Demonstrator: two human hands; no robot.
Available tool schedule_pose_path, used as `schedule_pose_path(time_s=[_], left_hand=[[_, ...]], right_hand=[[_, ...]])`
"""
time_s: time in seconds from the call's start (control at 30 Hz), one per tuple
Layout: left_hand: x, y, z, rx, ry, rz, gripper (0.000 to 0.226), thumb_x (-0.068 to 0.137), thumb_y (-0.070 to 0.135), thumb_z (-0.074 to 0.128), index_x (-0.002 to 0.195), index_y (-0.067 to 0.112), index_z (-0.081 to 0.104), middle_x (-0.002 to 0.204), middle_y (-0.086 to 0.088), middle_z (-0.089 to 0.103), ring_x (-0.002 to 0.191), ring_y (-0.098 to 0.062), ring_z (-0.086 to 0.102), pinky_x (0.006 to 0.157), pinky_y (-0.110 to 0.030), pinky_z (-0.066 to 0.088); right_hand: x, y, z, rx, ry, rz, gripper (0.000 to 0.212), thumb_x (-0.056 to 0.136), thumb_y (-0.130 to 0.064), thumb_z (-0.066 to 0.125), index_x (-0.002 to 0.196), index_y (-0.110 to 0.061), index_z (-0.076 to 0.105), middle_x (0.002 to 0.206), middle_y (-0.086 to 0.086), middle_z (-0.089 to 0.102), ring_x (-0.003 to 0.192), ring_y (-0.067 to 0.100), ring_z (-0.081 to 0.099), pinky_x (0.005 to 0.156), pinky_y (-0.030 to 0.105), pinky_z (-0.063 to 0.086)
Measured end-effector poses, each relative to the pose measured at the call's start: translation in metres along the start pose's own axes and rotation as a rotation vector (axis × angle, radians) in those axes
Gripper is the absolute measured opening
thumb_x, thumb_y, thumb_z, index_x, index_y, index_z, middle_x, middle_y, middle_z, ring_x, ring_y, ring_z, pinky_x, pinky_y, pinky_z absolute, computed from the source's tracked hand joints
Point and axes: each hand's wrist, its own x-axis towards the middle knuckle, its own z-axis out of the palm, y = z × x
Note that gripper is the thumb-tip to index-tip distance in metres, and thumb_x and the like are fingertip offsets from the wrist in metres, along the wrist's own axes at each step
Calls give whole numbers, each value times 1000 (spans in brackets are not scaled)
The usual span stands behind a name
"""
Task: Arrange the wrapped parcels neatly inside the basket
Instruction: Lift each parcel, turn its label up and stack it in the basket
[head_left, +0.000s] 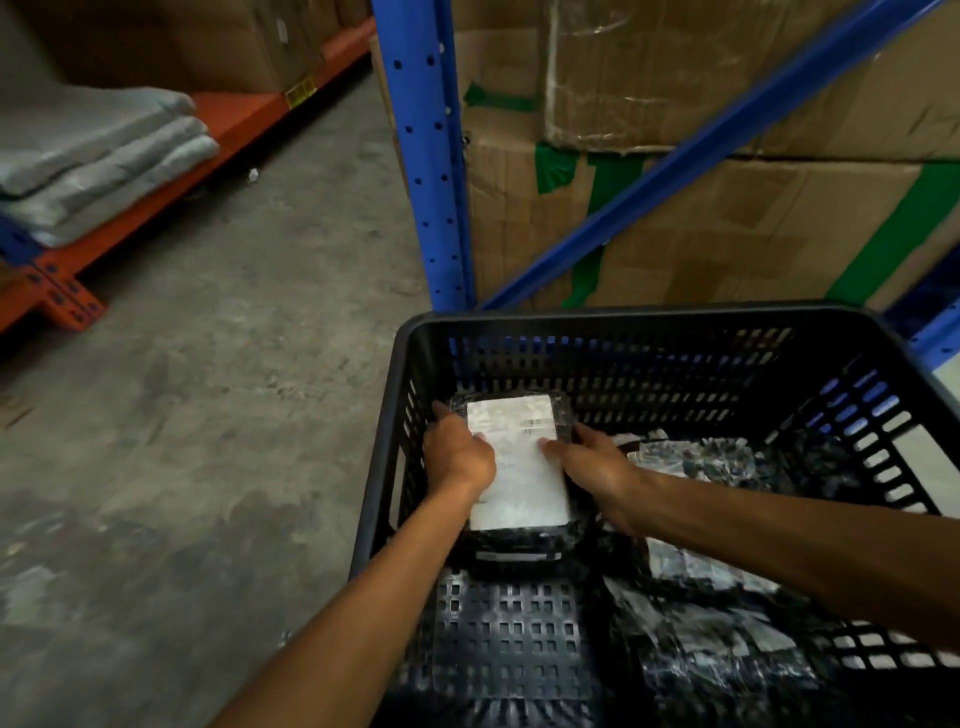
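A black slatted plastic basket (649, 318) fills the lower right of the head view. In its far left corner lies a black-wrapped parcel with a large white label (519, 462). My left hand (460, 454) grips the parcel's left edge and my right hand (592, 465) grips its right edge, thumbs on the label. Several other black-wrapped parcels (701, 457) lie loosely along the basket's right side, and more parcels (727, 654) sit under my right forearm. The near left of the basket floor (509, 629) is bare.
A blue rack upright (426, 156) and a blue diagonal brace (701, 150) stand just behind the basket, with taped cardboard boxes (727, 218) behind them. An orange rack beam (156, 208) with folded grey pads (93, 156) lies at the left. Grey concrete floor (234, 389) spreads between.
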Motion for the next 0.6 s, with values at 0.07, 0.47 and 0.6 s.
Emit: schedule_pose_path(time_s=[0.07,0.47,0.6], left_hand=[[1,-1,7,179,33,54,73,97,13,54,159,8,17,148,-17,44,131,-32,53,103,-37,46],[-21,1,19,463,109,259,76,92,19,56,158,11,19,161,-20,21,146,-33,29,116,-39,33],[-41,27,35,447,-38,642,73,90,19,58,157,14,27,167,-11,15,153,-27,19,123,-34,23]], right_hand=[[4,8,9,-101,-78,20,54,98,-18,56,148,-12,37,143,12,56,125,31,58,106,49,47],[7,-39,-32,-847,-132,-196,44,96,-30,59,134,-9,55,123,8,65,117,27,59,88,21,47],[-26,-69,-89,-1294,113,-640,50,93,-23,53,140,-6,51,132,22,64,120,36,60,97,38,50]])
